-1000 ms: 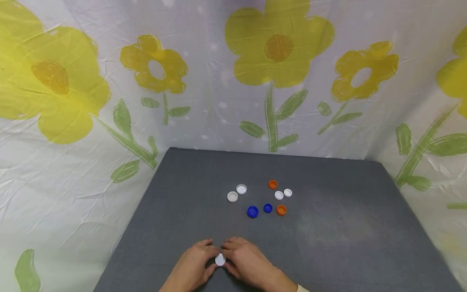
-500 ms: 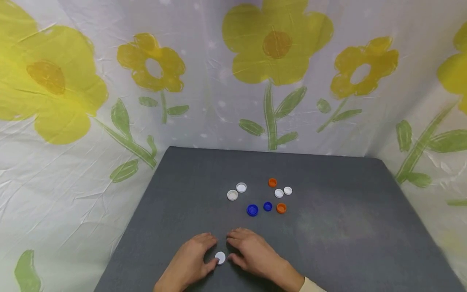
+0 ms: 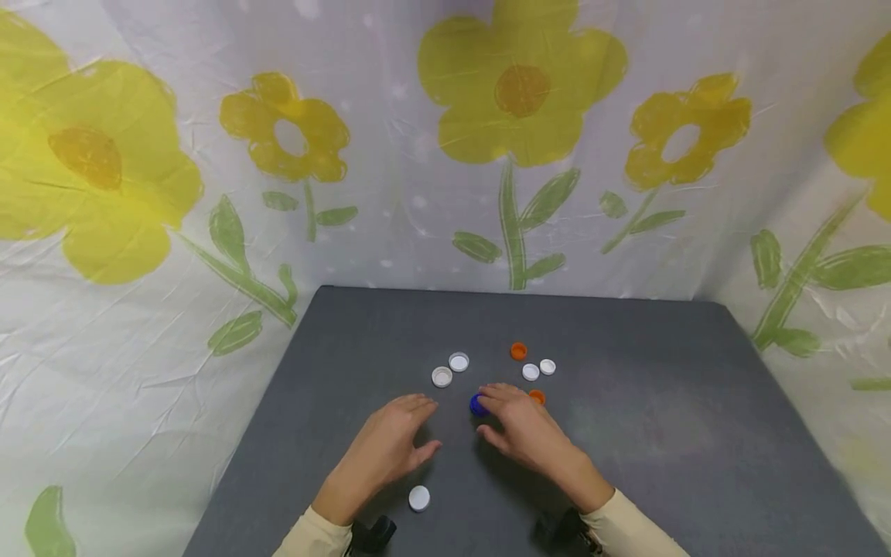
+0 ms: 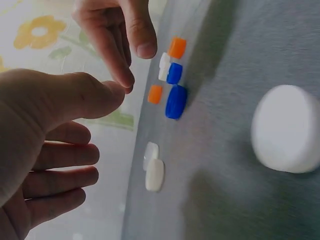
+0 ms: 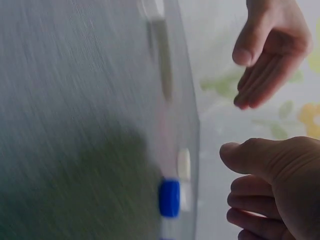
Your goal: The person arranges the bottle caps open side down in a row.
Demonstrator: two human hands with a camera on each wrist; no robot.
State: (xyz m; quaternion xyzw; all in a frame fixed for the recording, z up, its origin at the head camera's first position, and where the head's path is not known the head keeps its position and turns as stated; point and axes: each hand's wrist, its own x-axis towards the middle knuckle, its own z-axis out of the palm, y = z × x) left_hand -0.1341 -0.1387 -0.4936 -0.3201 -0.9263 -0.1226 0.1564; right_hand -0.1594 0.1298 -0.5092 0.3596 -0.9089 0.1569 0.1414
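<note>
A white bottle cap lies near the table's front, behind both hands; it looms large in the left wrist view. My left hand hovers over the table with fingers loosely extended, holding nothing. To its right, my right hand is raised with relaxed fingers and holds nothing. From the head view its fingertips overlap the large blue cap and hide the small blue cap. The left wrist view shows those fingers above the caps, apart from them. An orange cap peeks out beyond the right hand.
Two whitish caps, one slightly nearer than the other, lie left of centre. Farther right are another orange cap and two small white caps. A flowered curtain surrounds the dark grey table.
Both hands have let go of the white cap at the front, spread apart and moved forward. The right hand has travelled right to the blue caps. The white cap stays in place.
</note>
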